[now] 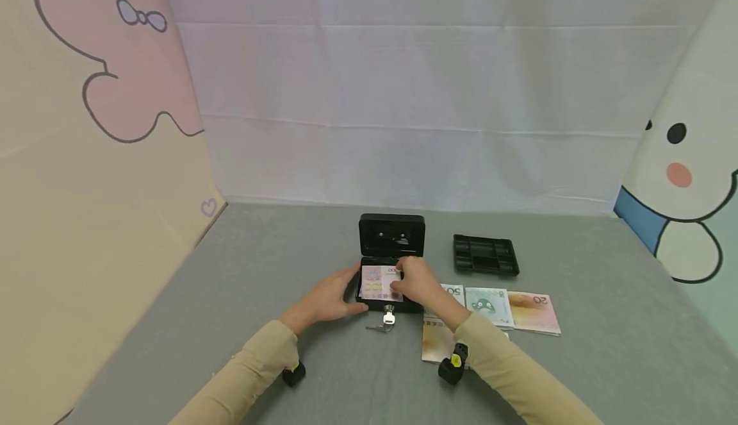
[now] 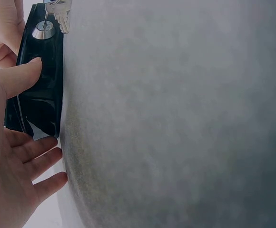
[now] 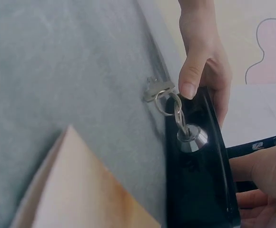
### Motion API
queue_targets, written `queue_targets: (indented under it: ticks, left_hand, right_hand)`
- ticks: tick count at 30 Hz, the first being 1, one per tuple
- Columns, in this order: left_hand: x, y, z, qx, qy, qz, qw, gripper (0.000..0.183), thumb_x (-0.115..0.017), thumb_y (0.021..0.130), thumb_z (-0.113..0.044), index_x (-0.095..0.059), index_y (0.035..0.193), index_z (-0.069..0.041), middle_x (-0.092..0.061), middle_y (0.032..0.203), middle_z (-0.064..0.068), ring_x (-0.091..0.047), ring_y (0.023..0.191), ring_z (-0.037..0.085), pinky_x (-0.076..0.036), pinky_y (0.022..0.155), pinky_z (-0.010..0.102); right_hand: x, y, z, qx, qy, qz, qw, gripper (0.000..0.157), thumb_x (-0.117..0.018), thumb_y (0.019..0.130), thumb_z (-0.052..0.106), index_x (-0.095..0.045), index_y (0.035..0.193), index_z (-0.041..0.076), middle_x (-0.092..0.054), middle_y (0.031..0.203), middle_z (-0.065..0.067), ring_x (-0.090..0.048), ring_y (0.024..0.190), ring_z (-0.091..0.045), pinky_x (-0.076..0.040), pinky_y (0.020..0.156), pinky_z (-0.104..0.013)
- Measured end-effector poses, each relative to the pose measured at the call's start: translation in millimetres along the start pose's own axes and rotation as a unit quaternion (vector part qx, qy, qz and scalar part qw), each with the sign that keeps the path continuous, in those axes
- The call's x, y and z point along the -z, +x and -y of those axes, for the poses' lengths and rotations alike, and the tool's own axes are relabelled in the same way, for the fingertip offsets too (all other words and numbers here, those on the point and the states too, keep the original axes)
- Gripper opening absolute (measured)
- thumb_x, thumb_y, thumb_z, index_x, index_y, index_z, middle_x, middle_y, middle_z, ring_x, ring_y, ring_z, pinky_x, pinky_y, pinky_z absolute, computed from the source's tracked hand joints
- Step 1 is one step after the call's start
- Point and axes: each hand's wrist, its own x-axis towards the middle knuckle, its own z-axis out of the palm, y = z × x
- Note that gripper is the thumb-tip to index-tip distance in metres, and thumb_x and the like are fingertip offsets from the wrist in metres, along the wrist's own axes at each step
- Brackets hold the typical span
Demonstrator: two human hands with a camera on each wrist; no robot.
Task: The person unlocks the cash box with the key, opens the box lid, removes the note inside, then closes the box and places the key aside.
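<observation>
Black in finish, a lidded box (image 1: 410, 308) is set open on a grey table (image 1: 277, 245), with pink banknotes (image 1: 377, 281) laid inside. Its front left corner is touched by the left hand (image 1: 330, 298), fingers spread, thumb against the front. The banknotes' right side is touched by the right hand (image 1: 421, 282); whether they are pinched cannot be told. Keys (image 1: 389, 318) are hung at the front lock (image 3: 193, 138); a compartmented tray (image 1: 486, 256) is seen to the right.

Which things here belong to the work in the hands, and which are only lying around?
Seemingly in use:
black box, open, left hand against it
pink banknotes in it, right hand on them
keys at its lock

Lying about:
black compartment tray
other banknotes beside the box, role uncertain
</observation>
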Motion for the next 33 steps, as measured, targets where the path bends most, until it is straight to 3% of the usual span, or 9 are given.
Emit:
queue_targets:
  ticks: [5,9,15,18,25,29,33]
  left_hand:
    - [-1.4,0.4,1.0,0.003,0.005,0.0,1.0,0.086,-0.067,0.078,-0.041,-0.028,0.14,0.002,-0.039,0.138,0.018,-0.039,0.126,0.031,-0.034,0.102,0.042]
    - [-2.0,0.9,1.3,0.005,0.013,0.001,0.9999,0.086,-0.067,0.078,-0.042,-0.028,0.141,0.001,-0.039,0.138,0.017,-0.039,0.126,0.03,-0.034,0.102,0.041]
    - [-1.3,0.9,-0.4,0.012,0.009,0.003,0.9999,0.085,-0.066,0.078,-0.042,-0.027,0.141,0.001,-0.039,0.138,0.017,-0.039,0.126,0.03,-0.033,0.103,0.041]
    - [-1.1,0.4,-1.1,0.013,0.009,0.002,0.9999,0.086,-0.067,0.078,-0.041,-0.027,0.141,0.0,-0.04,0.138,0.017,-0.039,0.126,0.03,-0.033,0.103,0.041]
    - [-1.5,1.0,-0.1,0.012,0.013,0.004,0.9998,0.086,-0.067,0.078,-0.042,-0.027,0.141,0.0,-0.041,0.137,0.017,-0.04,0.125,0.03,-0.034,0.102,0.041]
    - [-1.0,0.8,0.0,0.009,0.012,0.004,0.9999,0.086,-0.067,0.077,-0.041,-0.028,0.141,0.002,-0.041,0.137,0.018,-0.04,0.125,0.03,-0.034,0.102,0.042]
    - [-1.0,0.3,-0.2,0.011,0.008,0.006,0.9999,0.086,-0.067,0.078,-0.042,-0.028,0.141,0.001,-0.041,0.137,0.018,-0.04,0.125,0.03,-0.034,0.102,0.041]
  right_hand:
    - [0.0,0,3,-0.019,-0.009,-0.004,1.0,0.011,-0.07,0.067,0.004,-0.061,0.063,-0.001,-0.055,0.056,-0.004,-0.036,0.047,-0.011,-0.026,0.041,-0.021]
    - [0.0,1,4,-0.035,-0.018,-0.002,0.999,0.029,-0.067,0.065,0.0,-0.045,0.048,0.007,-0.038,0.045,0.002,-0.029,0.043,-0.009,-0.02,0.039,-0.02]
    - [2.7,6,6,-0.058,-0.032,0.025,0.997,0.045,-0.067,0.067,0.0,-0.029,0.046,0.013,-0.02,0.045,0.005,-0.019,0.043,-0.009,-0.016,0.041,-0.021]
    - [3.4,9,6,-0.069,-0.042,0.045,0.996,0.043,-0.067,0.069,0.002,-0.031,0.047,0.012,-0.023,0.047,0.004,-0.02,0.045,-0.01,-0.018,0.043,-0.023]
    - [4.6,16,6,-0.08,-0.07,0.062,0.992,0.034,-0.071,0.069,0.007,-0.042,0.051,0.008,-0.042,0.055,-0.002,-0.038,0.057,-0.017,-0.033,0.051,-0.027]
    - [4.4,17,6,-0.077,-0.064,0.057,0.993,0.04,-0.072,0.069,0.008,-0.04,0.045,0.01,-0.039,0.047,0.001,-0.037,0.054,-0.016,-0.032,0.049,-0.025]
    - [4.1,15,6,-0.08,-0.027,0.05,0.995,0.048,-0.072,0.071,0.007,-0.035,0.041,0.012,-0.027,0.04,0.005,-0.025,0.044,-0.011,-0.022,0.043,-0.022]
